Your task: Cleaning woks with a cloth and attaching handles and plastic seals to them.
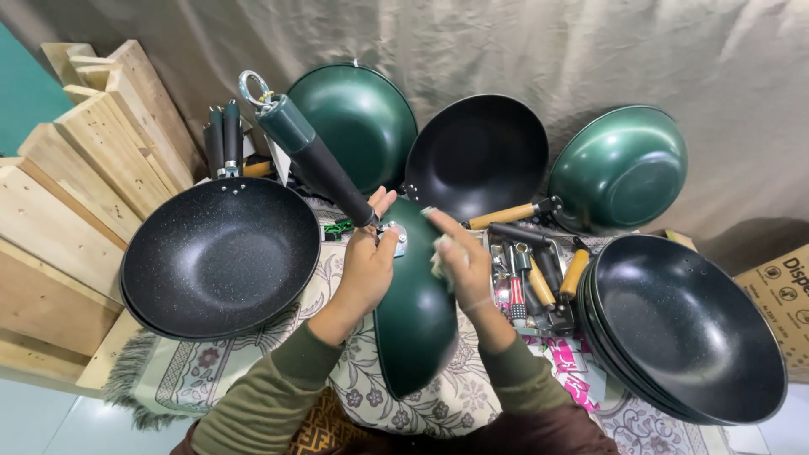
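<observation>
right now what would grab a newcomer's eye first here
The green wok held on edge at centre: the left hand grips it by the handle joint while the right hand presses a small cloth to it. Around it, a speckled black wok lies at left and stacked black woks at right.

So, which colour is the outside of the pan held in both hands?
Dark green, seen in the head view on the round metal pan, with a black handle.

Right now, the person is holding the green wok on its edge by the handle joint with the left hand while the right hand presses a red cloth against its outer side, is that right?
Not quite: in the head view the cloth is pale, whitish, not red. The rest stands: the left hand grips the green wok at the handle joint, and the right hand presses the cloth against it.
</observation>
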